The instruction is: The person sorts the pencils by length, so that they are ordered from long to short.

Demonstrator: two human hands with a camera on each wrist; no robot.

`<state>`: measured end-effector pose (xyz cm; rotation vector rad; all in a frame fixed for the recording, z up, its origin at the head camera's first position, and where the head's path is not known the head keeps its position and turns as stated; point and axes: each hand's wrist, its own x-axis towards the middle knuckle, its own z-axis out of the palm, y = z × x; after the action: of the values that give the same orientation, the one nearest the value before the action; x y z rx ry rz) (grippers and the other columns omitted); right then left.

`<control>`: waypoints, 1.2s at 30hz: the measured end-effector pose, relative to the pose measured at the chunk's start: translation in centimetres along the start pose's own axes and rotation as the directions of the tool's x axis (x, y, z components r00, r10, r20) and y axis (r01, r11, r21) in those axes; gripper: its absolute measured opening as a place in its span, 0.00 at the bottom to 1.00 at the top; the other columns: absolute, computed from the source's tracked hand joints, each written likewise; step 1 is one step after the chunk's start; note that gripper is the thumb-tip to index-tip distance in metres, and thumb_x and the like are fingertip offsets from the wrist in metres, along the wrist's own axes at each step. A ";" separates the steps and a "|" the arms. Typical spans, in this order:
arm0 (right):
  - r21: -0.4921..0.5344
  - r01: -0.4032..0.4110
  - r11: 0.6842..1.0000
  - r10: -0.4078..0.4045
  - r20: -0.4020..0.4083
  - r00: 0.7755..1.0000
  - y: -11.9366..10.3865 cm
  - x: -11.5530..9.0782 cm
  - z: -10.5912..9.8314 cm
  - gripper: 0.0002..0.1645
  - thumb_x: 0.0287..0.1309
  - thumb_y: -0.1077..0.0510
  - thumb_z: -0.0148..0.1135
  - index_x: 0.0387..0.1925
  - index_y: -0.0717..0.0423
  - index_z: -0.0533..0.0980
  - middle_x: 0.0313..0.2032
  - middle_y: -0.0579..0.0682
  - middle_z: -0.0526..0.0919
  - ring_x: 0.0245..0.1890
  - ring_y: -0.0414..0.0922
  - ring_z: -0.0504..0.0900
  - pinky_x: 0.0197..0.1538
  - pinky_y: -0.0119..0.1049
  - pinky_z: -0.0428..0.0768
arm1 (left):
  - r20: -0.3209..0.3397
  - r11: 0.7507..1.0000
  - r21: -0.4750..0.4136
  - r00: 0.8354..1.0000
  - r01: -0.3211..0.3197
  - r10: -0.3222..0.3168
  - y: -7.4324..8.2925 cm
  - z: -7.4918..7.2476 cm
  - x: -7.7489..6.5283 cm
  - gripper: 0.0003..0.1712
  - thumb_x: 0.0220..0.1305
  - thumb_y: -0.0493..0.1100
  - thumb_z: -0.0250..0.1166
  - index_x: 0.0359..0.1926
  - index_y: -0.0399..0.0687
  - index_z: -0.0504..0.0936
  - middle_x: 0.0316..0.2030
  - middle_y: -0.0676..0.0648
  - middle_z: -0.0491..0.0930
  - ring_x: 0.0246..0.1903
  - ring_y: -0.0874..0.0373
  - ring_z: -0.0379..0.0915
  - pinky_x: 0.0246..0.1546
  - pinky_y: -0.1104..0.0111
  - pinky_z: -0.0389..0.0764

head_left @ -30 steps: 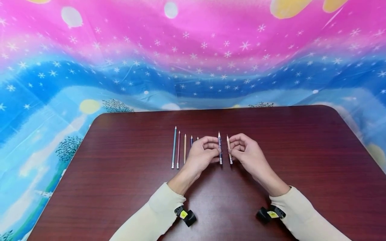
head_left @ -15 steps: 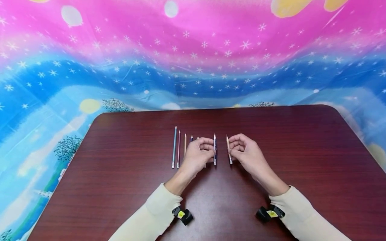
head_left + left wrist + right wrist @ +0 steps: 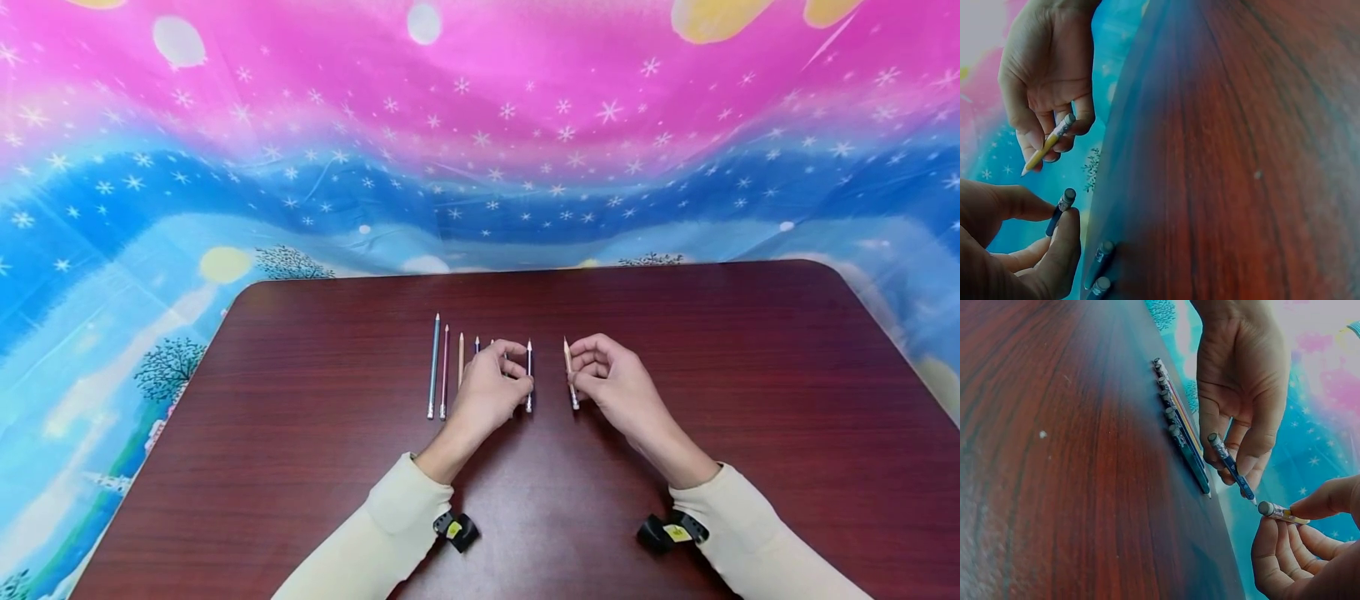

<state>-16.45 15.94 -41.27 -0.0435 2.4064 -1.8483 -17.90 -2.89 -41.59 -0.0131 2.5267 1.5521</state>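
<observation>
In the head view my left hand (image 3: 487,383) pinches a dark blue pencil (image 3: 529,367), point away from me, just right of a row of pencils on the table. Its white eraser end shows in the right wrist view, with thumb and fingers round the shaft. My right hand (image 3: 617,382) pinches a yellow pencil (image 3: 1047,147) between thumb and fingers, a short gap to the right. At the row's left end lie a teal pencil (image 3: 433,367), a dark red pencil (image 3: 445,371) and a yellowish pencil (image 3: 461,360). My left hand partly hides the others.
The dark red-brown wooden table (image 3: 337,483) has rounded far corners. Behind it hangs a pink and blue cloth (image 3: 480,167) with snowflakes. Black wrist cameras sit on both cream sleeves (image 3: 408,508).
My left hand has carried the dark blue pencil leftward, away from the yellow one and closer to the row, and slightly toward me. My right hand has stayed in place.
</observation>
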 end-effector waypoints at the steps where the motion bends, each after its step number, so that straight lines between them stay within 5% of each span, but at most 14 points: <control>1: 0.000 0.001 1.000 -0.001 0.000 1.000 0.0 0.0 0.0 0.19 0.61 0.73 0.62 0.54 0.70 0.73 0.42 0.63 0.81 0.30 0.36 0.79 0.33 0.31 0.81 | 0.000 1.000 0.004 1.000 -0.006 0.006 -0.1 0.0 0.0 0.23 0.58 0.32 0.68 0.56 0.47 0.83 0.32 0.49 0.87 0.19 0.65 0.74 0.21 0.72 0.76; 10: -0.004 0.007 1.000 -0.007 0.004 1.000 0.1 0.1 0.0 0.19 0.61 0.74 0.62 0.54 0.69 0.74 0.40 0.60 0.82 0.30 0.36 0.79 0.34 0.31 0.82 | 0.014 0.996 0.022 0.996 -0.085 0.085 -0.4 -0.2 -0.1 0.20 0.58 0.29 0.64 0.51 0.47 0.87 0.30 0.48 0.85 0.21 0.65 0.74 0.22 0.72 0.73; 24: -0.008 -0.014 1.000 0.014 0.007 1.000 0.2 0.1 0.0 0.19 0.61 0.74 0.61 0.54 0.69 0.74 0.39 0.56 0.81 0.30 0.36 0.79 0.33 0.30 0.81 | 0.030 0.990 0.115 0.997 -0.078 0.075 -0.3 -0.2 0.3 0.16 0.60 0.31 0.65 0.47 0.46 0.89 0.29 0.51 0.84 0.24 0.64 0.74 0.25 0.72 0.74; 36: -0.010 -0.016 1.000 0.016 0.006 1.000 0.3 0.1 -0.2 0.19 0.61 0.74 0.61 0.54 0.68 0.74 0.40 0.57 0.81 0.31 0.36 0.79 0.34 0.30 0.81 | 0.044 0.945 0.296 0.990 -0.138 0.130 0.0 0.4 0.7 0.15 0.61 0.31 0.66 0.47 0.47 0.89 0.28 0.52 0.81 0.26 0.62 0.73 0.28 0.71 0.73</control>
<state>-16.56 16.22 -41.46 -0.0312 2.4048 -1.8269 -18.49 -2.51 -41.88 0.2203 2.7657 1.1848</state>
